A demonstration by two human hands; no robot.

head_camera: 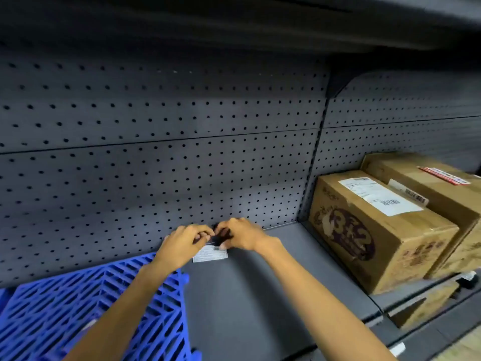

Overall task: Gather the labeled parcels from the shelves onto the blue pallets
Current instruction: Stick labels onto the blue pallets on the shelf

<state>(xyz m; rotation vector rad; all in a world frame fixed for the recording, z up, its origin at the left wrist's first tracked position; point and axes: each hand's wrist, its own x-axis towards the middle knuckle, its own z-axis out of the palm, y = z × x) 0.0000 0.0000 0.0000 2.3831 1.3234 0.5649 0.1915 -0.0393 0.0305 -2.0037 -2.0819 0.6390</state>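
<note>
Both my hands meet at the back of a grey shelf (260, 295), close to the pegboard wall. My left hand (182, 243) and my right hand (240, 234) pinch a small dark flat parcel (217, 239) with a white label (210, 255) hanging below it. The parcel is mostly hidden by my fingers. A blue slatted pallet (78, 308) lies on the shelf at the lower left, under my left forearm. To the right stand two brown cardboard boxes, the nearer box (364, 230) bearing a white shipping label and purple print, the farther box (429, 194) behind it.
A grey pegboard wall (156, 152) backs the shelf, and an upper shelf (234, 22) overhangs it. Another cardboard box (421, 308) sits on a lower shelf at the right. Bare shelf surface lies between the pallet and the boxes.
</note>
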